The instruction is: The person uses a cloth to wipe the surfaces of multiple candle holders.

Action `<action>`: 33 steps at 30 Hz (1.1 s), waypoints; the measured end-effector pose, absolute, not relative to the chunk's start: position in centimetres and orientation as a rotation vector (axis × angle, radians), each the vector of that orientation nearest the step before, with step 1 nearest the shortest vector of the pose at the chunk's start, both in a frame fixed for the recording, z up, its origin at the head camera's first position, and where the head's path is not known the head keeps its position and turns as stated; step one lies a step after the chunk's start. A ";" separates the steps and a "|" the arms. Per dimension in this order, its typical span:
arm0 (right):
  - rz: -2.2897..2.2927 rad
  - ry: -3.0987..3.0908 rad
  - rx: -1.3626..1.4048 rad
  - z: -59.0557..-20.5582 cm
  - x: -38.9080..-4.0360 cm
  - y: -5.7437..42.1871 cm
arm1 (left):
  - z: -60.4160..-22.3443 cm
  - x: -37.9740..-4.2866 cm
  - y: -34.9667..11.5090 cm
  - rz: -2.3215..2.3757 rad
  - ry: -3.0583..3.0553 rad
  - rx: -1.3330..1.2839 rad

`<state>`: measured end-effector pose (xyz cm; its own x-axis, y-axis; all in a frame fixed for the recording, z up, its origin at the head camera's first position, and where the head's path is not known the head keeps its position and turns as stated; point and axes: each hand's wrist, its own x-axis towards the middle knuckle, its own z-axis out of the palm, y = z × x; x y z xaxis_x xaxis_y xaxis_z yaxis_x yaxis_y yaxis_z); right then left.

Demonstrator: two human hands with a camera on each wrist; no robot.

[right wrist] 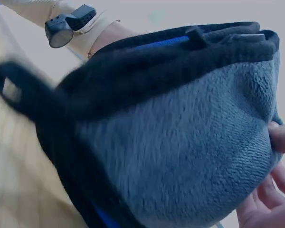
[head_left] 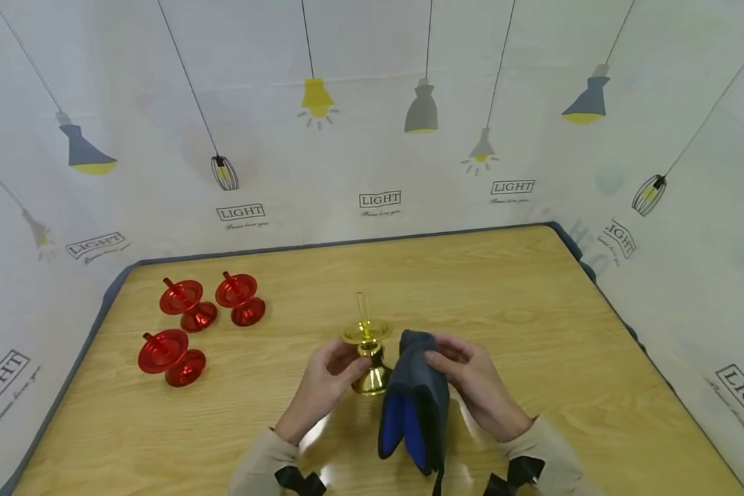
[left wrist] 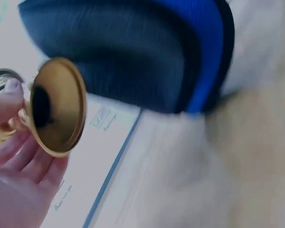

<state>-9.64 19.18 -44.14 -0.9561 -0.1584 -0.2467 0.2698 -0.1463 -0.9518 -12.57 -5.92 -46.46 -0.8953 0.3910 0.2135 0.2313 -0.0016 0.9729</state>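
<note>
A shiny gold candle holder (head_left: 375,379) with a see-through yellow dish and upright tube is in front of me in the head view. My left hand (head_left: 319,386) grips it by the stem, thumb in front and fingers behind. Its round base (left wrist: 71,111) faces the left wrist camera, hollow and dark inside. A folded grey-blue cloth (head_left: 414,368) with black edging and a bright blue inner side hangs from my right hand (head_left: 479,389), which pinches its top between thumb and fingers. The plush cloth (right wrist: 194,137) fills much of the right wrist view, its black loop hanging loose.
Three red candle holders, one in front (head_left: 186,368), one behind it (head_left: 200,317) and one further right (head_left: 248,311), stand on the left of the wooden table (head_left: 521,310). A white curtain printed with lamps (head_left: 347,158) surrounds the table's back and sides.
</note>
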 end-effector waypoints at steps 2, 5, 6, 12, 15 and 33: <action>-2.202 1.855 0.127 -43.9 -9.3 20.4 | -46.6 -13.8 -5.7 2.050 2.215 0.601; -2.222 1.892 0.079 -43.5 -8.7 22.2 | -47.5 -16.4 -4.7 2.037 2.361 0.465; -2.221 1.904 0.062 -43.4 -8.4 22.7 | -47.9 -17.4 -4.3 2.035 2.393 0.415; -2.228 1.928 -0.028 -43.3 -6.8 24.6 | -50.3 -21.9 -2.2 2.070 2.489 0.201; -2.271 1.903 -0.087 -43.5 -6.1 25.6 | -50.9 -23.5 -1.4 2.081 2.541 0.142; -2.308 1.789 -0.188 -44.8 -4.6 26.6 | -52.1 -25.4 0.5 2.029 2.492 0.096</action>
